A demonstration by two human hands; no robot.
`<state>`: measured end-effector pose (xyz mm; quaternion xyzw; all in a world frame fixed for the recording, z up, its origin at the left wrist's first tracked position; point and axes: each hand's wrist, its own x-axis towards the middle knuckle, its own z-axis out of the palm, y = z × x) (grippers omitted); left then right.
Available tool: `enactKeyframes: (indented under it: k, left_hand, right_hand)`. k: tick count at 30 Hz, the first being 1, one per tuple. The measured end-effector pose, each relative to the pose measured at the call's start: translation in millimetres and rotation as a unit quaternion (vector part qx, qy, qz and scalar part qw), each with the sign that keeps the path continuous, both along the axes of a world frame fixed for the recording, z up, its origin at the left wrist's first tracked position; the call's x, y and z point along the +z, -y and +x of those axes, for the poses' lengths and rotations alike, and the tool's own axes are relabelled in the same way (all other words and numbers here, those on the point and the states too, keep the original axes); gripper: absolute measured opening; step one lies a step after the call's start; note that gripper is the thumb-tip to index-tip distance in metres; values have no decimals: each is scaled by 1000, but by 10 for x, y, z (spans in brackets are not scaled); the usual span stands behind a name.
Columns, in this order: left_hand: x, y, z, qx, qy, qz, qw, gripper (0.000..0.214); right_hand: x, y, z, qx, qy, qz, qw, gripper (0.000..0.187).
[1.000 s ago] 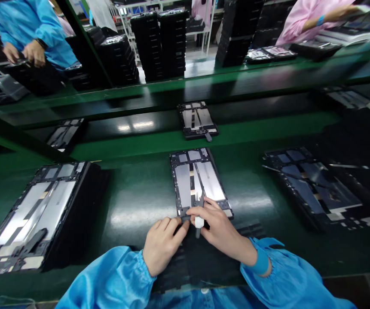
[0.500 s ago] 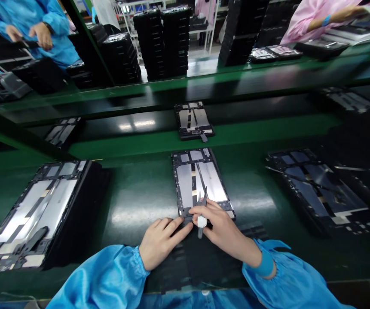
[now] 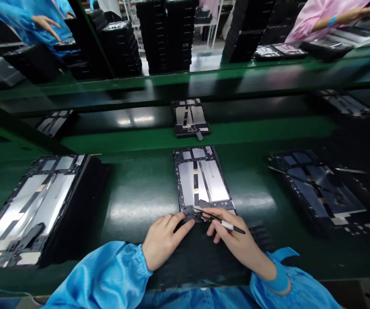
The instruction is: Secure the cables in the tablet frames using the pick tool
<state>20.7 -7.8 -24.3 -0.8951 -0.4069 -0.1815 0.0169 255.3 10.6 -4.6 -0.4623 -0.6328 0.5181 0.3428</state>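
Observation:
An opened tablet [image 3: 215,182] with silver panels and a black frame lies in front of me on the green bench. My left hand [image 3: 162,238] rests at its lower left corner, fingers stretched, with the index finger and thumb touching the near edge. In my right hand [image 3: 228,231] is a pair of dark tweezers [image 3: 227,225] with a white band, pinched between thumb and fingers. Their tips point left, over the tablet's lower end beside a small dark flap [image 3: 204,203]. The fingers partly hide the parts at that end.
A stack of opened tablets [image 3: 51,193] stands at left, and another opened tablet [image 3: 320,189] sits at right with thin tools by it. Further back lies another tablet [image 3: 189,116]. Tall black tray stacks [image 3: 163,38] and co-workers in blue and pink sleeves are beyond.
My right hand has turned the tweezers from upright to lying low, tips leftward at the tablet's lower end. My left hand has barely moved. A co-worker's hand at the back left has shifted.

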Motion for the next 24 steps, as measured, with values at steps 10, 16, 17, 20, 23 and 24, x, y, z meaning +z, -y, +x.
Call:
enactKeyframes:
  k: [10,16,17,20,23,24]
  left_hand:
    - [-9,-13,-4,3,8,11,1000,33]
    - [-18,-12,-12,-1,2,15,1000,34]
    - [-17,-10,-19,-2,0,17,1000,34]
    - [-12,0,-56,-9,1,26,1000,35]
    - [-9,1,-98,-22,23,38,999,32]
    - [-8,-2,-106,-24,29,40,998,31]
  right_hand:
    - [-3,-14,-6,14,44,45,998,16]
    - [-55,-47,151,-38,44,19,998,17]
    - [-61,-46,175,-49,41,17,998,17]
    - [-53,-23,204,-71,33,20,997,16]
    - [-10,5,155,-29,22,26,999,16]
    - [10,8,124,-5,17,34,999,16]
